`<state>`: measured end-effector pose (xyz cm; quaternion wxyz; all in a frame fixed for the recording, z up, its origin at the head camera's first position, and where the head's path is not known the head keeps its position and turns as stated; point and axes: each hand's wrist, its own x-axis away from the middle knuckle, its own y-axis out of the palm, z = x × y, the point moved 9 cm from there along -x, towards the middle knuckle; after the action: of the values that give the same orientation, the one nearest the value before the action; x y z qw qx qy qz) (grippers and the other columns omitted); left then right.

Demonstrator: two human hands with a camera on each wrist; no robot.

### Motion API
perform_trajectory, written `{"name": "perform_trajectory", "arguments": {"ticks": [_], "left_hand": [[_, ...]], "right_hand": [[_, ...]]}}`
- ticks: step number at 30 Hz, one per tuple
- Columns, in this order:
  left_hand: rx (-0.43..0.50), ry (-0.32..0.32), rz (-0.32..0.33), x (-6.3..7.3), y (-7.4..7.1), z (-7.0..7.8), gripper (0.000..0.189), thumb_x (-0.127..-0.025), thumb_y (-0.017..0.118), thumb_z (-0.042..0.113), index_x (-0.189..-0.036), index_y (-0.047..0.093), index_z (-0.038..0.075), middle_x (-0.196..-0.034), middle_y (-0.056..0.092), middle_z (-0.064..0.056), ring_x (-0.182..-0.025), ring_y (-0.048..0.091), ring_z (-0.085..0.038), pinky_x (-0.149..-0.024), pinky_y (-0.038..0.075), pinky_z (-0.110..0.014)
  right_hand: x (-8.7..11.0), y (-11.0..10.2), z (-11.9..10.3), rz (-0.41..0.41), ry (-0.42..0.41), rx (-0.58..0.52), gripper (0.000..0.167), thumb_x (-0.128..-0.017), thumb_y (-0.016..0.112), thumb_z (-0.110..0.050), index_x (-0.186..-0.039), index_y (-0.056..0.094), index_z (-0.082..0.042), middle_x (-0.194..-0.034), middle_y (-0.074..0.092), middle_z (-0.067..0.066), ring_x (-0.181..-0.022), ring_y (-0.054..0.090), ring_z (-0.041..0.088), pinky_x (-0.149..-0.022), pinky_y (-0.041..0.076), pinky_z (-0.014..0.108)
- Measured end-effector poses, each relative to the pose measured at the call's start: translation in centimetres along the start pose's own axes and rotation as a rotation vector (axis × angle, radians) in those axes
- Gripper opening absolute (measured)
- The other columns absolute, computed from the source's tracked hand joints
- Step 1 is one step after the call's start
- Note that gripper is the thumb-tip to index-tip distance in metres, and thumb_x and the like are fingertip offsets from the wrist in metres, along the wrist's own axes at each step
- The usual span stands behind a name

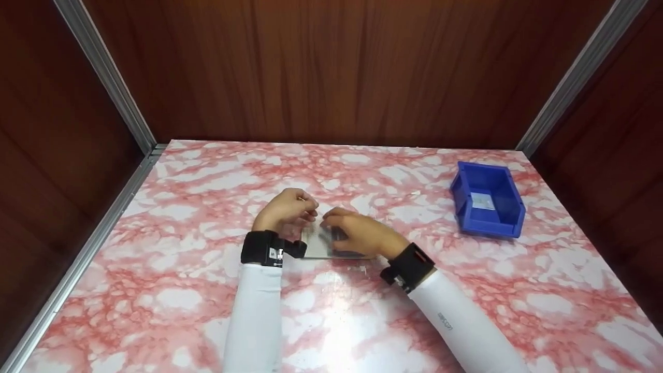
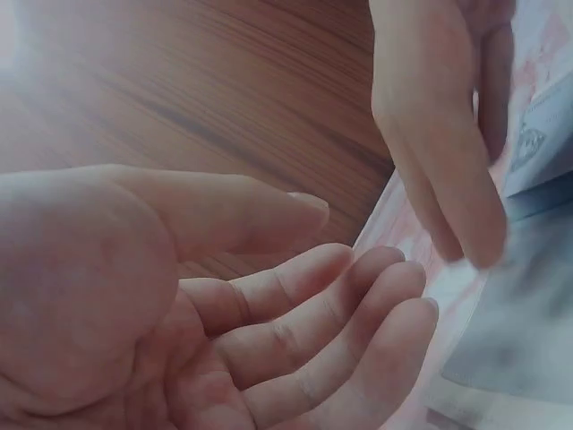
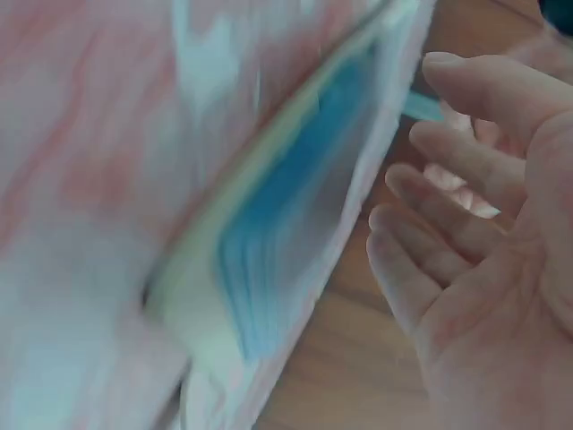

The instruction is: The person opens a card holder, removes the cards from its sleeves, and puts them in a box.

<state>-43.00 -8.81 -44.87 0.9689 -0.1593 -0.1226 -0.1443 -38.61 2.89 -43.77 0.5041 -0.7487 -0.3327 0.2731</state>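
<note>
A flat, pale-bordered thing (image 1: 315, 252) lies on the table between and under the hands. The right wrist view shows layered blue sheets (image 3: 269, 260) on its cream base, blurred; their kind is unclear. In the left wrist view, grey-blue sheets (image 2: 528, 313) appear, one bearing a printed emblem. My left hand (image 1: 287, 210) is above the thing's left side, palm turned inward, fingers loosely bent and holding nothing. Over the right part hovers my right hand (image 1: 365, 233), its fingers relaxed and apart from the sheets, covering much of them in the head view.
A blue plastic bin (image 1: 489, 202) stands at the right of the table, with a small pale packet or label (image 1: 482, 201) inside. The table (image 1: 181, 300) has a red and white marbled top. Brown wood-grain panels (image 1: 331, 72) enclose its back and sides.
</note>
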Motion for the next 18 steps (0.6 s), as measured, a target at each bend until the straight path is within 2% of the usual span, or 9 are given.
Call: {"name": "perform_trajectory", "arguments": {"ticks": [2, 8, 13, 18], "left_hand": [[0.014, 0.003, -0.004, 0.0, 0.2, 0.1, 0.021, -0.087, 0.058, 0.016, -0.101, 0.061, 0.001, -0.100, 0.065, -0.017, -0.090, 0.067, -0.027, -0.079, 0.055, -0.036], [-0.037, -0.009, -0.044, -0.4, 1.8, -0.2, 0.019, -0.082, 0.066, 0.017, -0.097, 0.064, 0.005, -0.096, 0.068, -0.018, -0.079, 0.069, -0.027, -0.076, 0.056, -0.040], [-0.027, -0.038, -0.077, -0.9, 3.4, -0.7, 0.019, -0.079, 0.069, 0.013, -0.095, 0.066, 0.003, -0.098, 0.067, -0.022, -0.074, 0.069, -0.025, -0.074, 0.056, -0.038], [-0.007, -0.084, -0.090, -1.2, 4.3, -1.4, 0.020, -0.078, 0.070, 0.010, -0.095, 0.068, 0.000, -0.097, 0.068, -0.022, -0.073, 0.068, -0.022, -0.074, 0.057, -0.036]], "right_hand": [[0.6, -0.9, 1.1, 0.026, 0.042, 0.004, 0.048, -0.078, 0.070, -0.028, -0.122, 0.058, -0.013, -0.125, 0.052, -0.002, -0.110, 0.053, 0.013, -0.095, 0.045, 0.029], [2.6, -2.6, 4.3, 0.045, 0.165, -0.018, 0.058, -0.071, 0.077, -0.035, -0.122, 0.059, -0.012, -0.126, 0.055, -0.001, -0.117, 0.051, 0.015, -0.101, 0.041, 0.034], [3.7, -2.2, 5.1, 0.041, 0.133, -0.026, 0.061, -0.070, 0.078, -0.038, -0.122, 0.060, -0.013, -0.129, 0.055, 0.004, -0.120, 0.050, 0.017, -0.103, 0.041, 0.036], [4.5, -1.3, 5.4, 0.039, 0.098, -0.033, 0.062, -0.071, 0.077, -0.041, -0.124, 0.059, -0.015, -0.134, 0.052, 0.005, -0.123, 0.049, 0.016, -0.102, 0.042, 0.036]]}}
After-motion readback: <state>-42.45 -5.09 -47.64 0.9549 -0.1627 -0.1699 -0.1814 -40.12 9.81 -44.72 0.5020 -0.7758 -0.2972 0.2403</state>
